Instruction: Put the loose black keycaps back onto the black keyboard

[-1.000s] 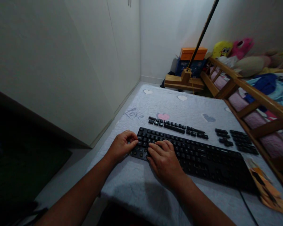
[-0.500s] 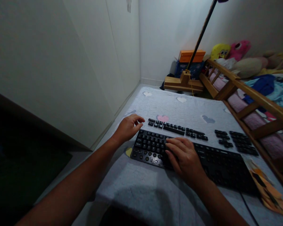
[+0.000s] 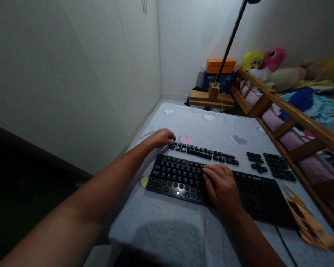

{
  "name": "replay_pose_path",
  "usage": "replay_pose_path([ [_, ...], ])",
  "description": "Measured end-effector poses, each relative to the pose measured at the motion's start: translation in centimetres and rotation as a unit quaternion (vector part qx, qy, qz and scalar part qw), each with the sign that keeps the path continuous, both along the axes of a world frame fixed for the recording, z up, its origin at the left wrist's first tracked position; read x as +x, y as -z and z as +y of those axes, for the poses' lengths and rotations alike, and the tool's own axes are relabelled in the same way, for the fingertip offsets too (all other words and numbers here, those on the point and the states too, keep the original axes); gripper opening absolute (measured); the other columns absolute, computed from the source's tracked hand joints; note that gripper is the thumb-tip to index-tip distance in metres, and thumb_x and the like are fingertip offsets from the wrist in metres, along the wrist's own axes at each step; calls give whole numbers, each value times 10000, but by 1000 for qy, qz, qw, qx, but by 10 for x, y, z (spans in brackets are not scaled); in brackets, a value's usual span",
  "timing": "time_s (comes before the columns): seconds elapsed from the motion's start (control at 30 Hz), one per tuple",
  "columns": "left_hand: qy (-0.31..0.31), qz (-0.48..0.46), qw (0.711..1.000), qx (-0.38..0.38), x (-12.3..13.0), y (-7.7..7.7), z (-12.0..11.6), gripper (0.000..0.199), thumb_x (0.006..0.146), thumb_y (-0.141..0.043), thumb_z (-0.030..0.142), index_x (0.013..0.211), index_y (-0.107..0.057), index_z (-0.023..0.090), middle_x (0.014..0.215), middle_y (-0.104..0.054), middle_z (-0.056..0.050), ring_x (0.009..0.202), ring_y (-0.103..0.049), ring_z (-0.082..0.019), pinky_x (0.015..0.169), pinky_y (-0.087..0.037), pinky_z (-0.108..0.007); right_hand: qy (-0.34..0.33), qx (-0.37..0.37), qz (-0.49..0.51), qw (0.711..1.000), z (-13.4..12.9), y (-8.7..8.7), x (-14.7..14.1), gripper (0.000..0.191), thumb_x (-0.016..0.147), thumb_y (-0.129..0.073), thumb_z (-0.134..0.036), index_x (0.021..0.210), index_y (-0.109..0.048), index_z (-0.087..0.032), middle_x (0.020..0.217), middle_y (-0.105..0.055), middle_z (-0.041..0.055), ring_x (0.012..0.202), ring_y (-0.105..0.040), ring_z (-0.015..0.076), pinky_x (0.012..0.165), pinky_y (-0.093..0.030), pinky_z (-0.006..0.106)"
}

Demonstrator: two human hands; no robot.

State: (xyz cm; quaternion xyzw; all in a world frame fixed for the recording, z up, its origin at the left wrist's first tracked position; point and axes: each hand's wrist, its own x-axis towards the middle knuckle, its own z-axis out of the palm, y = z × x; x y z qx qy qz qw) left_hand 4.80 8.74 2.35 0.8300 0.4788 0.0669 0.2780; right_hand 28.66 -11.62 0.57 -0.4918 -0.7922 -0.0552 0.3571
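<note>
A black keyboard lies on a pale cloth, with its letter keys fitted at the left and bare key sockets along its lower rows. Behind it, loose black keycaps are laid out in rows. At the left end of those rows my left hand has its thumb and fingers closed on a long keycap, largely hidden by the fingertips. My right hand rests on the middle of the keyboard, fingers stretched out and covering some keys.
More loose keycaps lie in groups behind the keyboard's right end. An orange cloth with a dark thin tool on it lies at the right. A wooden bed rail borders the right side, and a white cabinet the left.
My left hand has moved forward from beside the keyboard's corner to the left end of the keycap rows, its fingers closing there. My right hand has shifted slightly right along the keyboard.
</note>
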Motion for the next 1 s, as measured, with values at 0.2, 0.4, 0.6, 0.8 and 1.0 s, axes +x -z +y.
replay_pose_path([
  [0.2, -1, -2, 999, -49, -5, 8, 13, 250, 703, -604, 177, 885, -771, 137, 757, -723, -31, 692, -575, -143, 647, -371, -248, -2, -13, 14, 1000, 0, 2, 1, 149, 908, -571, -128, 1015, -671, -156, 1012, -707, 93, 950, -568, 247, 874, -473, 450],
  [0.4, -10, -25, 995, -101, -6, 12, 22, 208, 683, -611, 182, 839, -741, 136, 739, -691, -17, 666, -532, -126, 659, -372, -253, 1, -17, 23, 1000, 1, 3, 2, 158, 905, -569, -125, 1012, -673, -174, 1002, -704, 86, 942, -572, 244, 867, -491, 451],
  [0.6, -72, -151, 973, -160, -22, 7, 13, 234, 684, -644, 250, 884, -706, 146, 780, -660, -28, 667, -515, -138, 646, -375, -281, 1, -16, 26, 1000, 1, 2, 2, 154, 903, -567, -120, 1007, -676, -154, 996, -703, 98, 942, -571, 244, 870, -495, 456],
  [0.8, -130, -282, 932, -185, -41, -1, -23, 349, 700, -692, 341, 1002, -676, 166, 862, -653, -42, 702, -522, -135, 623, -369, -267, -3, -24, 33, 999, 0, 2, 1, 163, 901, -567, -119, 1005, -681, -173, 996, -703, 88, 944, -577, 241, 867, -496, 443],
  [1.0, -123, -325, 921, -179, -47, -13, -66, 347, 731, -683, 384, 1006, -692, 172, 894, -666, -41, 713, -514, -127, 607, -366, -250, -5, -22, 31, 999, -1, 1, -1, 159, 908, -561, -133, 996, -688, -171, 990, -707, 88, 938, -579, 237, 864, -500, 440],
])
